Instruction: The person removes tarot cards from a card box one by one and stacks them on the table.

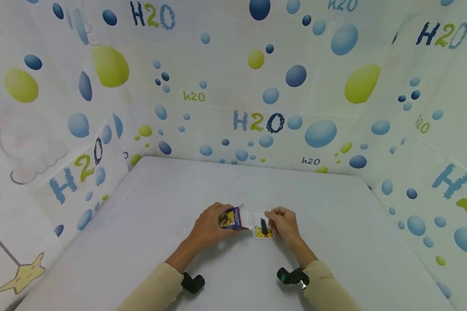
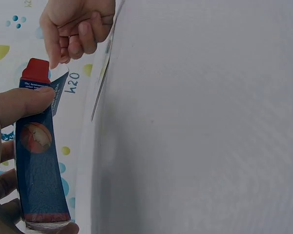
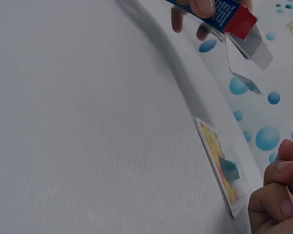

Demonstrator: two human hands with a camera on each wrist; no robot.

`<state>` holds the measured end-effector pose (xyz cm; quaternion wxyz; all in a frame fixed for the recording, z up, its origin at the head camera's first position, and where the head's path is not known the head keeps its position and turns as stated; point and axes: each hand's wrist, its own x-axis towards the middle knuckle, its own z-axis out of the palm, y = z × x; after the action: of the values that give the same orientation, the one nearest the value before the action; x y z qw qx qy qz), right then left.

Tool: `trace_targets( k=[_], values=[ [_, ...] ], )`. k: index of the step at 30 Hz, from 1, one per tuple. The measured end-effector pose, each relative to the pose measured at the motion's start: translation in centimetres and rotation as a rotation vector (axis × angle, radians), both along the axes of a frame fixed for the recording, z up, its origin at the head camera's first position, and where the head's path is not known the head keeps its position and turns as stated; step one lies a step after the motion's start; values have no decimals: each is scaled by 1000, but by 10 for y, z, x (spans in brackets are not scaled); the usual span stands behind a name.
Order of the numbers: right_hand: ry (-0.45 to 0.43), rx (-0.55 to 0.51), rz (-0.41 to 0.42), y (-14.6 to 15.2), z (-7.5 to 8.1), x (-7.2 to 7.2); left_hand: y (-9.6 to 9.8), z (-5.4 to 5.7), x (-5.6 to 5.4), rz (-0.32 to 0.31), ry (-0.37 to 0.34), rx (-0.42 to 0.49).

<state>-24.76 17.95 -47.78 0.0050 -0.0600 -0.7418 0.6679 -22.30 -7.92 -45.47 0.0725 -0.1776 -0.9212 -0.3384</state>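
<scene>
My left hand [image 1: 214, 224] grips a small blue card box [image 1: 229, 219] with a yellow picture on its face. At the box's right end, the red-and-blue flaps [image 2: 37, 70] stick out, opened. A thin stack of picture cards [image 1: 263, 225] lies on the table, right of the box; the top one has a white border, a dark upright figure and yellow at the bottom. Above the cards' right edge is my right hand [image 1: 285, 222], its fingers loosely bent and nothing visible in them. The right wrist view shows its curled fingers [image 3: 278, 200] beside the cards.
A white table [image 1: 319, 207] spreads under both hands. Behind and beside it hang white sheets [image 1: 218, 86] printed with blue and green bubbles and H2O lettering. Each wrist carries a small black camera [image 1: 193, 283].
</scene>
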Motion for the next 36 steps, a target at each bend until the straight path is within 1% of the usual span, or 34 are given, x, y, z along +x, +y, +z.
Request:
trace_targets(
  k=[3,6,9,13,16,20,23,28,32,36],
  values=[
    [59,-56,20,-6,4,4,3,3,3,-25,23,-9],
    [91,-76,59,-12,10,9,6,6,7,-49,39,-5],
    [97,-51,106,-19,16,13,8,7,11,-61,47,2],
    [91,-1,168,-32,20,18,11,8,13,-87,68,6],
    [90,30,191,-40,23,23,13,9,14,-110,91,23],
    [84,39,176,-49,28,30,14,10,17,-140,119,63],
    [69,40,156,-53,31,33,14,11,18,-157,122,89],
    [55,58,137,-57,31,34,14,12,21,-158,128,101],
    [66,78,119,-57,31,35,15,13,23,-156,143,109],
    [70,95,110,-56,31,37,16,13,23,-154,140,114]
  ],
)
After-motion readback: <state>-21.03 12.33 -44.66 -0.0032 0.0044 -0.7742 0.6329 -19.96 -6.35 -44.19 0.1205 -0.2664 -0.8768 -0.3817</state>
